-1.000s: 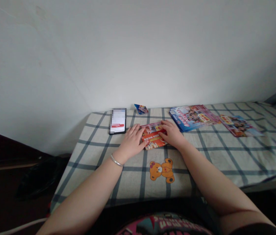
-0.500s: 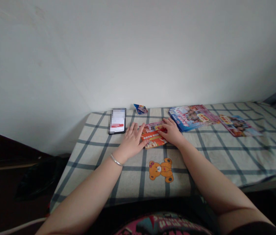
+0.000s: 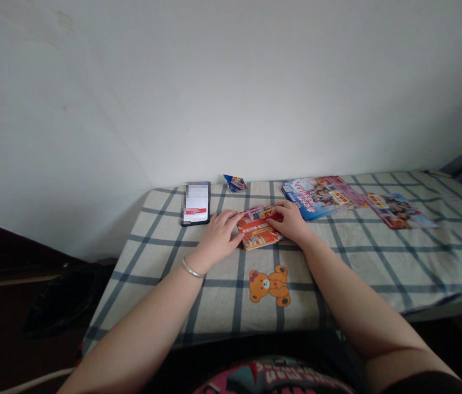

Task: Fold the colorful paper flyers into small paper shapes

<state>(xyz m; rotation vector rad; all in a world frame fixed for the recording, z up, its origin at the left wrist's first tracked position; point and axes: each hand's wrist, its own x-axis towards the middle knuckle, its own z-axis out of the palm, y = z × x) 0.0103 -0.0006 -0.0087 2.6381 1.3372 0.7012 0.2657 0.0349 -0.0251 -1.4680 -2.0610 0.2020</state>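
Observation:
A folded red and orange leaflet [image 3: 260, 234] lies on the checked cloth [image 3: 357, 257] between my hands. My left hand [image 3: 219, 236], with a silver bangle on its wrist, has its fingers curled against the leaflet's left edge. My right hand [image 3: 293, 221] grips the leaflet's upper right corner, fingers bent over it. The leaflet's right part is hidden under that hand.
A phone [image 3: 196, 203] with a lit screen lies just left of my left hand. A small folded paper piece [image 3: 234, 183] sits near the wall. A stack of blue flyers [image 3: 321, 196] and a single flyer [image 3: 398, 211] lie to the right. A bear print [image 3: 270, 284] marks the cloth.
My left hand's fingers have curled in from lying flat and now sit at the leaflet's left edge. My right hand has shifted slightly up onto its top right corner.

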